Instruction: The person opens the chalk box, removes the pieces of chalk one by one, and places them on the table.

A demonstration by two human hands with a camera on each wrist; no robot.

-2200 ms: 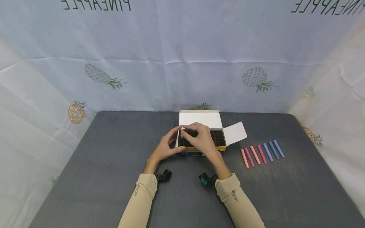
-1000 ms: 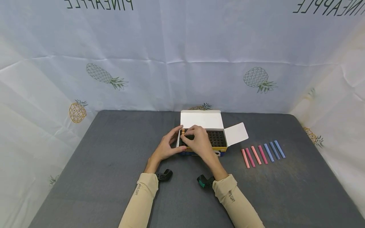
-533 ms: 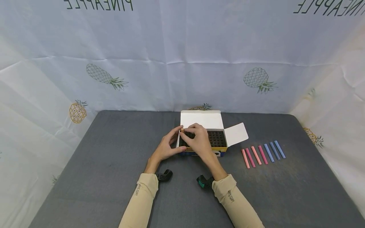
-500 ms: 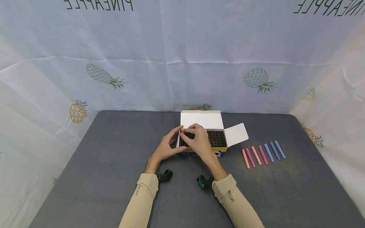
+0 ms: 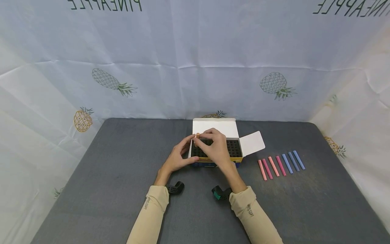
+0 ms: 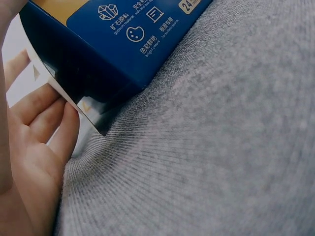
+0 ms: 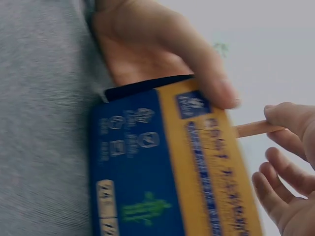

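An open chalk box [image 5: 237, 159], blue and yellow with a dark grid of holes inside, stands at the far middle of the table in the head view. My left hand [image 5: 178, 157] holds its left end, thumb on the front edge. In the left wrist view its fingers [image 6: 42, 115] lie against the white-edged end flap. Above the box's left side my right hand [image 5: 217, 149] pinches an orange chalk stick [image 5: 198, 135] between thumb and fingers. The right wrist view shows this orange stick [image 7: 252, 129] partly hidden behind the box.
A raised white lid [image 5: 214, 126] stands behind the box, and a white side flap [image 5: 252, 143] spreads to the right. Several pink and blue chalk sticks [image 5: 281, 165] lie in a row right of the box. Pineapple-printed cloth [image 5: 182, 91] hangs behind the grey table [image 5: 122, 203].
My right hand reached lower toward the orange chalk at the box's left side, and has since risen slightly with an orange stick pinched. My left hand stays on the box.
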